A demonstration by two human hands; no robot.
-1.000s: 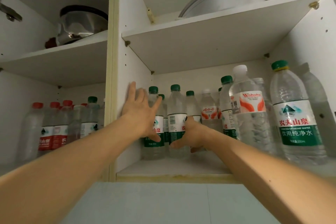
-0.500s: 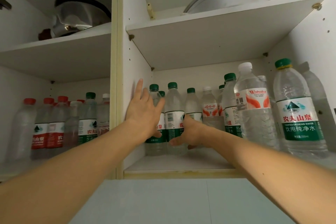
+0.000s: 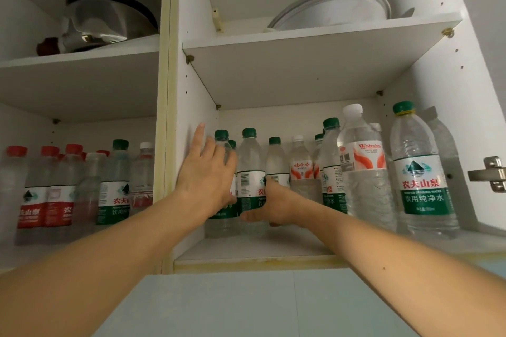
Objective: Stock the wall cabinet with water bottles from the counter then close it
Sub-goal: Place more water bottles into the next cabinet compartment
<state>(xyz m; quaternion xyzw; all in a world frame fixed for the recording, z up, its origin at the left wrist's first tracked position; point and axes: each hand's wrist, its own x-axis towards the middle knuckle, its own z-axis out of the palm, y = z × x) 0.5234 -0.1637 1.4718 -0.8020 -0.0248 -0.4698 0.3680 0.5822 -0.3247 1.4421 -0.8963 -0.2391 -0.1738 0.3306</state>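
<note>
The wall cabinet (image 3: 246,262) stands open, and its lower right shelf holds several clear water bottles with green or white caps. My left hand (image 3: 206,175) lies flat with spread fingers against the leftmost green-capped bottle (image 3: 221,136), next to the cabinet's dividing wall. My right hand (image 3: 276,206) wraps the lower part of the neighbouring green-capped bottle (image 3: 249,169), with the thumb across its front. Two bigger bottles stand at the right front: a white-capped one with a red label (image 3: 367,172) and a green-labelled one (image 3: 423,180).
The left compartment holds several red-capped and green-capped bottles (image 3: 49,186). On the upper shelves sit a steel pot (image 3: 104,22) and a white dish (image 3: 336,8). A door hinge (image 3: 490,172) juts from the right wall. Pale tiles (image 3: 273,304) run below the cabinet.
Both hands stay on the same two bottles at the left of the right shelf. The view has shifted slightly, so the hinge at the right now shows.
</note>
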